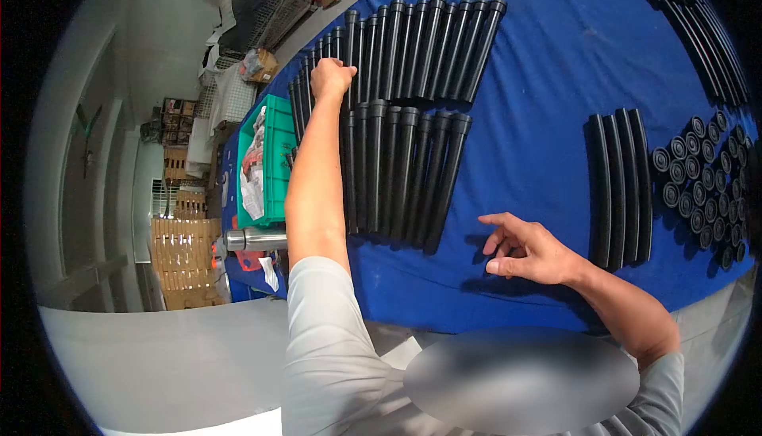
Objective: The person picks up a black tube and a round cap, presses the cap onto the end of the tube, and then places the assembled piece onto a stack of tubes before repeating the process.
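My left hand (pixel 333 80) reaches to the far left of the blue-covered table. Its fingers are closed, and by the thumb stands a black capped tube (pixel 352 39) that sticks up a little past its neighbours; the fingers hide part of the grip. Around it lie a far row of black tubes (pixel 432 47) and a nearer row of black tubes (pixel 405 174), side by side with their capped ends away from me. Over the cloth at the front, my right hand (pixel 524 249) hovers with nothing in it, fingers loosely bent and apart from the thumb.
A green crate (pixel 278 158) with plastic wrapping sits at the left edge, with a steel cylinder (pixel 258 239) below it. On the right lie several curved black tubes (pixel 619 190) beside a stack of tubes seen end-on (pixel 698 170). More tubes (pixel 698 39) lie at the far right.
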{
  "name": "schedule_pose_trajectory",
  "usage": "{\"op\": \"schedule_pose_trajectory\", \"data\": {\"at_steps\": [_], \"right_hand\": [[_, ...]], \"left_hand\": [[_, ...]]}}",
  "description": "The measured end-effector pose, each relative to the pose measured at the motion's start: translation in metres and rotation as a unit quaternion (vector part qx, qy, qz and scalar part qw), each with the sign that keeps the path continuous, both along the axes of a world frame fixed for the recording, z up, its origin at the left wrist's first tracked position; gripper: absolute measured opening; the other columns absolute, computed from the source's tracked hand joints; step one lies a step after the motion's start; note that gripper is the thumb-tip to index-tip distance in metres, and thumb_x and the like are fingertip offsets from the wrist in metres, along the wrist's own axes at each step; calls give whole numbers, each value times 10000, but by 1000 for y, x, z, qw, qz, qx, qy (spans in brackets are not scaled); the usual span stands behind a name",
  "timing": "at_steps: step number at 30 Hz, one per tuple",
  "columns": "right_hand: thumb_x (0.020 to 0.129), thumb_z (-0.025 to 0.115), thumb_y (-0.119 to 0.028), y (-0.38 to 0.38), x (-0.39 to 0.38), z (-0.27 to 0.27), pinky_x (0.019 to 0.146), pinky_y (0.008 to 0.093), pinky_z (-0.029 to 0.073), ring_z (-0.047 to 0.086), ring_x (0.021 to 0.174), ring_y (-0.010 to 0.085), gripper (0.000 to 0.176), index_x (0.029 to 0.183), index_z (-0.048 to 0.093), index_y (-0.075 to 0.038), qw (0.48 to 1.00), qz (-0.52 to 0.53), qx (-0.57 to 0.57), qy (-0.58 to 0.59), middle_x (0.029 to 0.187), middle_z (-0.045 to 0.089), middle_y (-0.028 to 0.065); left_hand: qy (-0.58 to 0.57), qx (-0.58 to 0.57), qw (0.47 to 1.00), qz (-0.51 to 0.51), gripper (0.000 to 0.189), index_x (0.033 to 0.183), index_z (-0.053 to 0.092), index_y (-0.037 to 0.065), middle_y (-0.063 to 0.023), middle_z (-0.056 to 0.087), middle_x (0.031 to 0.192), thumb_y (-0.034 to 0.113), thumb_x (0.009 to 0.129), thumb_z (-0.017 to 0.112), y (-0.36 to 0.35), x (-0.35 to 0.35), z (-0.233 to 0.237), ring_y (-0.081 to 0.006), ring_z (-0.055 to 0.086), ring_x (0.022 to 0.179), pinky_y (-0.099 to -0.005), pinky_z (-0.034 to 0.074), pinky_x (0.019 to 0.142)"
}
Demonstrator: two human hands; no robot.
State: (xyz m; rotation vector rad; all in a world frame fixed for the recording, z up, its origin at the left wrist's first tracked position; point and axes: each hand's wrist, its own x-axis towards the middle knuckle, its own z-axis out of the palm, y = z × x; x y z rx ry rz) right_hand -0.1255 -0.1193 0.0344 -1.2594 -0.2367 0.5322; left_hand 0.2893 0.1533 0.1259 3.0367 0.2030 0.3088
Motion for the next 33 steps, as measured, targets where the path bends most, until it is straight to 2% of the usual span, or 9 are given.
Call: {"op": "schedule_pose_trajectory", "data": {"at_steps": [7, 17, 20, 23, 25, 27, 29, 30, 33], "right_hand": [[904, 816, -258, 1, 0, 0, 763, 324, 572, 689, 880, 182, 759, 1508, 438, 4, 1000, -2, -1, -2, 1088, 682, 161], [906, 813, -307, 2, 0, -1, 783, 356, 574, 703, 875, 200, 711, 1454, 499, 19, 999, 0, -14, -31, 1049, 709, 157], [917, 795, -353, 1, -1, -1, 783, 363, 572, 710, 867, 213, 688, 1424, 523, 25, 997, -6, -24, -70, 1002, 725, 154], [939, 757, -406, 3, -4, -4, 771, 376, 566, 716, 847, 232, 657, 1380, 552, 36, 991, -13, -37, -125, 935, 733, 149], [943, 747, -416, 4, -5, -6, 757, 381, 563, 718, 824, 246, 636, 1342, 575, 49, 991, -15, -38, -130, 882, 731, 148], [935, 746, -404, 4, -6, -5, 732, 397, 556, 721, 805, 258, 501, 1168, 689, 37, 988, -19, -58, -141, 845, 733, 151], [928, 748, -395, 2, -5, -2, 725, 408, 552, 723, 803, 264, 438, 1057, 738, 24, 985, 14, -79, -150, 829, 735, 150], [915, 746, -382, 2, -8, 0, 697, 450, 540, 718, 757, 307, 384, 873, 748, 0, 985, 7, -73, -157, 785, 724, 167], [924, 713, -390, 11, -12, -12, 671, 487, 525, 692, 716, 379, 408, 775, 706, -10, 954, 22, -115, -277, 732, 696, 185]], "left_hand": [[35, 49, 998, 14, 401, 1181, 763, 94, -187, 718, 1269, 271, 823, 803, -18, -19, 12, -369, 681, 1199, -466, 557, 1007], [-11, 66, 998, -2, 342, 1129, 762, 48, -237, 719, 1224, 176, 819, 693, -14, -20, 12, -397, 684, 1175, -485, 555, 1007], [-9, 71, 996, -49, 379, 1104, 741, 41, -259, 719, 1178, 220, 773, 701, 4, -8, 6, -450, 671, 1148, -513, 546, 984], [-32, 84, 994, -65, 463, 1132, 732, 74, -209, 732, 1177, 408, 814, 777, -7, -31, 20, -410, 691, 1115, -504, 538, 956], [-79, 39, 982, -165, 452, 1115, 734, 51, -202, 750, 1113, 416, 850, 770, 3, -27, 13, -386, 706, 1077, -475, 545, 920], [-79, -10, 974, -210, 448, 1105, 722, -1, -160, 768, 975, 392, 894, 759, -35, -69, 22, -268, 741, 939, -388, 556, 848], [-45, -78, 957, -277, 372, 1103, 730, 2, -159, 766, 970, 316, 905, 751, -75, -118, 24, -266, 745, 898, -398, 574, 812], [-46, -110, 938, -325, 338, 1104, 733, 3, -154, 762, 973, 275, 905, 753, -94, -147, 21, -245, 742, 883, -387, 578, 805], [6, -204, 868, -452, 262, 1106, 743, 10, -147, 750, 1019, 178, 905, 748, -146, -227, -5, -253, 737, 898, -373, 585, 809]]}}
